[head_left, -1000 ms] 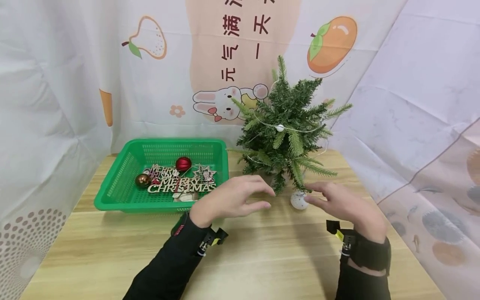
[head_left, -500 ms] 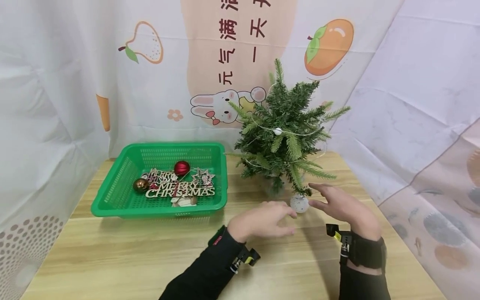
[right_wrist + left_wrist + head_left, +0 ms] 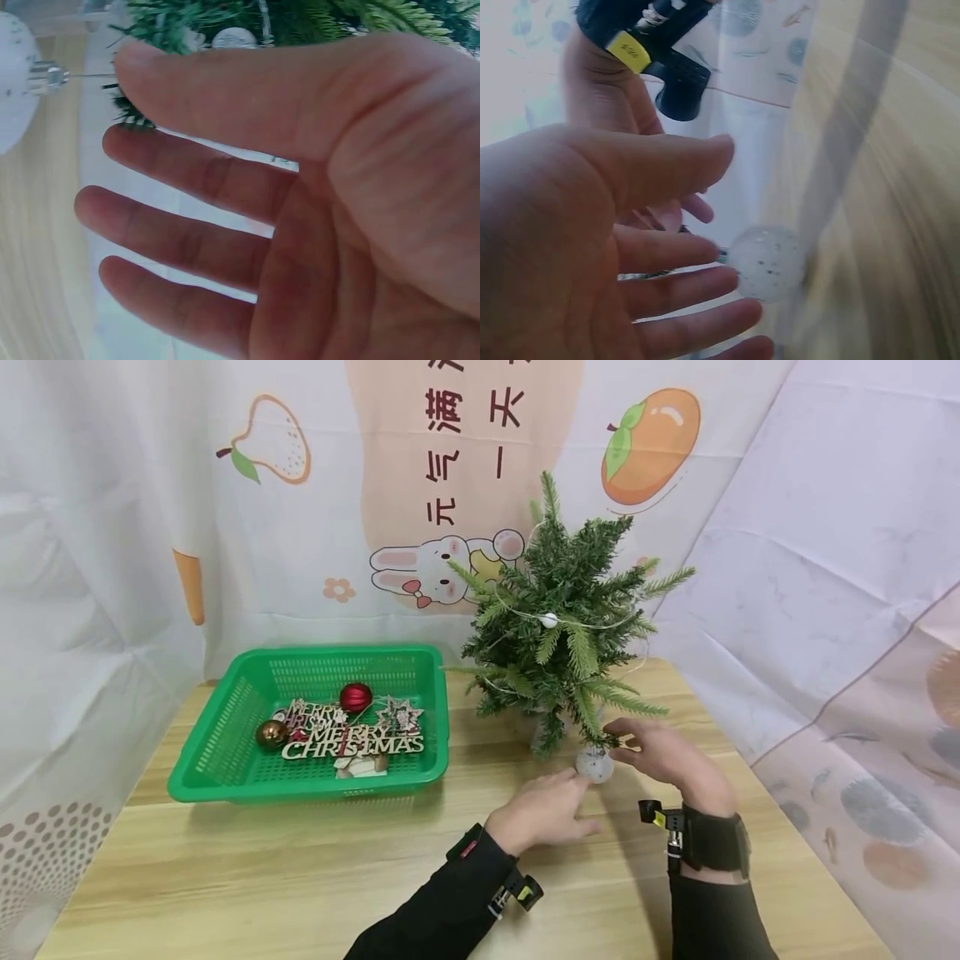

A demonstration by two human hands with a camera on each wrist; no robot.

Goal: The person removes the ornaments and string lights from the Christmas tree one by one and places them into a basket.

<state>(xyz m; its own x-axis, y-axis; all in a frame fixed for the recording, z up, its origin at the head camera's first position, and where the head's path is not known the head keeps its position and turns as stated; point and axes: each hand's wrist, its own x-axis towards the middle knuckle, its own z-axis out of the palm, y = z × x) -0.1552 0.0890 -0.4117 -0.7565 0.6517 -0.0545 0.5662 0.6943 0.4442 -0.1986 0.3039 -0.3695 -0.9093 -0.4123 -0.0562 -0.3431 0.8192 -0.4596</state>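
A small artificial Christmas tree (image 3: 573,602) stands at the back right of the wooden table. From the tip of its low front branch (image 3: 133,109) hangs a white speckled bauble (image 3: 595,764), by a silver cap and thin loop. Thumb and forefinger of my right hand (image 3: 663,758) pinch that branch tip just above the bauble; its other fingers extend loosely. My left hand (image 3: 542,810), fingers nearly straight and spread, reaches the bauble's left side. In the left wrist view the fingertips (image 3: 739,315) overlap the bauble's edge; I cannot tell whether they touch it.
To the left sits a green plastic basket (image 3: 180,789), holding a red bauble (image 3: 356,697), a brown bauble (image 3: 272,735), wooden "Merry Christmas" signs (image 3: 352,742) and star ornaments (image 3: 399,717). A wire string with white balls (image 3: 549,621) winds round the tree. Printed curtains (image 3: 300,568) enclose the table.
My left hand has moved right, from beside the basket to the bauble. My right hand has shifted slightly and its thumb and forefinger have closed on the branch tip.
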